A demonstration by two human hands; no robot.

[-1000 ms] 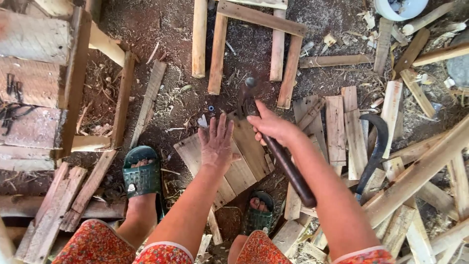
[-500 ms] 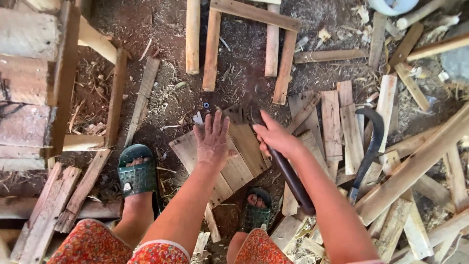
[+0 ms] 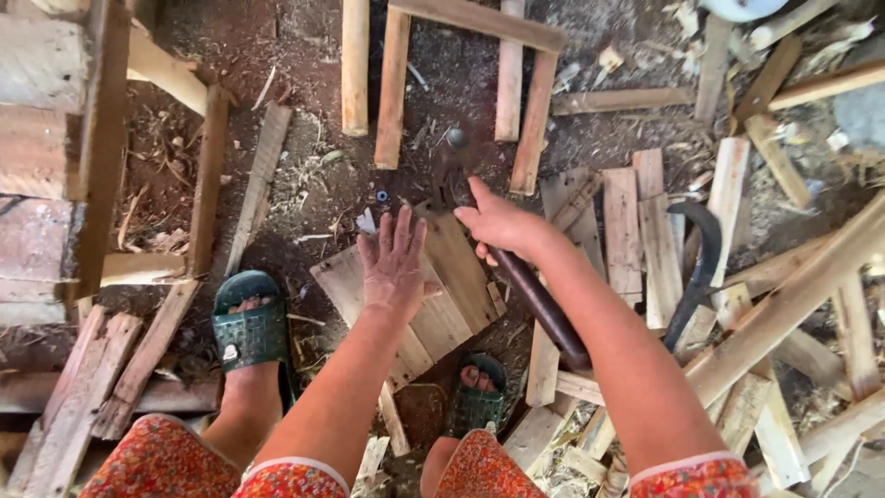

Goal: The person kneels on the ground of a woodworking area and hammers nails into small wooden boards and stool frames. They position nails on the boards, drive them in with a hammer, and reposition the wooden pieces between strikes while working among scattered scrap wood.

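Far left: stacked weathered boards [image 3: 41, 157] are lying at the frame edge, with loose slats [image 3: 138, 369] resting on the dirt below them.

Left foot in a dark green slipper [image 3: 249, 323] is standing on the ground, just beside the panel's left corner.

Centre: a small panel of joined wooden planks [image 3: 442, 304] is lying flat on the dirt, turned at an angle. The left hand [image 3: 395, 267] is pressing down on it, palm flat, fingers spread and pointing away from the body; it is gripping nothing, only bearing on the wood. The other foot, in a matching slipper [image 3: 479, 392], is sitting just below the panel's near edge.

Above the panel: a frame of pale wooden bars [image 3: 461, 74] is lying on the dark soil, well apart from the hands.

Right of centre: the right hand [image 3: 502, 226] is clenching a hammer [image 3: 535, 295] by its dark handle, thumb stretched forward. The handle is running back under the forearm; the head is sitting over the panel's far corner, blurred, so I cannot tell whether it is touching the wood.

Right: a curved dark blade [image 3: 696, 267] is lying on a heap of short offcut slats [image 3: 645, 221]. Longer battens [image 3: 793, 295] are slanting across the far right, with chips and shavings scattered round them.
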